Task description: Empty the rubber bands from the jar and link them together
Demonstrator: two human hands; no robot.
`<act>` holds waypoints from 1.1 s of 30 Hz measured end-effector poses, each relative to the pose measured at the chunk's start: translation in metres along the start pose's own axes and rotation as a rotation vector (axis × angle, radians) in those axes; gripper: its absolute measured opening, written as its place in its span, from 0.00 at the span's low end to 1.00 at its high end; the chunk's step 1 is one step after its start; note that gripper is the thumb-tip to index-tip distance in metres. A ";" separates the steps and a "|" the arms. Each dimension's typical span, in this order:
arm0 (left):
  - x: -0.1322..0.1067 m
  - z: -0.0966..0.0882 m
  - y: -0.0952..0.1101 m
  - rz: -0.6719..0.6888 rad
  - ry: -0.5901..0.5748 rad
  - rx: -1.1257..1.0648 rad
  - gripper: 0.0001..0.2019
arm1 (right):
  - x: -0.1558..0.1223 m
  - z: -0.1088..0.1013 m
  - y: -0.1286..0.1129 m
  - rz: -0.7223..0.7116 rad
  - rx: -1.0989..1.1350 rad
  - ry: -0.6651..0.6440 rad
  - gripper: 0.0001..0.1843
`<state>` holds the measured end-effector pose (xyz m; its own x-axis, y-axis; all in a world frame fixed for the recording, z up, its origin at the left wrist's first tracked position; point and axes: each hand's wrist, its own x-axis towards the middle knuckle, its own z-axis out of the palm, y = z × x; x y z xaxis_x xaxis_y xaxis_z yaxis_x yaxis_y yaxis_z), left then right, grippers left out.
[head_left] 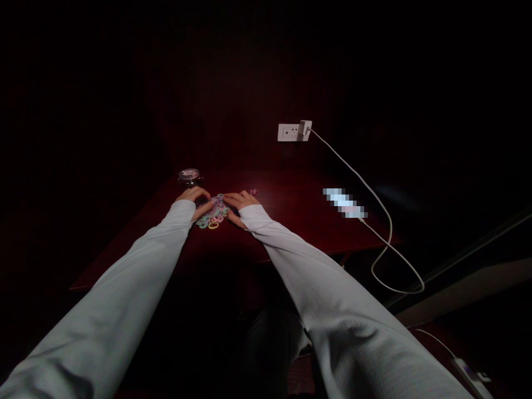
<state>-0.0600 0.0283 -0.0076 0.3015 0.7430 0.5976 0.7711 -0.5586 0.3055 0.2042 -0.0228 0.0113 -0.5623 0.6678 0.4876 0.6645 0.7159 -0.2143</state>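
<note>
A heap of small pastel rings (213,215), pink, green, yellow and purple, lies on a dark red table (291,221). My left hand (194,200) rests at the heap's left side, fingers curved down onto the rings. My right hand (241,204) lies at the heap's right side, fingers spread and touching the rings. Both arms are in pale long sleeves. One loose pink ring (254,192) lies just beyond my right hand. What sits under the fingers is hidden.
A small clear jar (189,177) stands behind my left hand. A phone (344,203) lies on the table's right part, its white cable (386,221) running to a charger in a wall socket (294,132). The room is very dark.
</note>
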 end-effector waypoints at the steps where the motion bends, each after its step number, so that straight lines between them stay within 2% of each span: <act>1: -0.001 0.000 0.001 -0.004 -0.013 0.012 0.18 | 0.000 0.001 0.001 0.000 0.002 0.000 0.27; 5: -0.002 0.001 0.000 0.006 -0.034 0.030 0.21 | 0.002 0.005 0.002 -0.003 0.010 -0.001 0.26; 14: -0.002 -0.001 0.001 0.074 -0.050 0.000 0.15 | -0.001 -0.001 -0.002 -0.024 0.017 -0.014 0.23; 23: -0.002 -0.001 0.004 0.089 -0.024 -0.031 0.20 | 0.000 0.003 0.000 -0.030 0.016 -0.007 0.23; 33: -0.001 0.001 0.000 0.117 -0.012 -0.017 0.19 | 0.003 0.007 0.002 -0.040 0.008 -0.039 0.24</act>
<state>-0.0600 0.0281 -0.0089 0.3960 0.6766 0.6208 0.7204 -0.6482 0.2469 0.2005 -0.0177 0.0066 -0.6074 0.6460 0.4623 0.6374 0.7436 -0.2018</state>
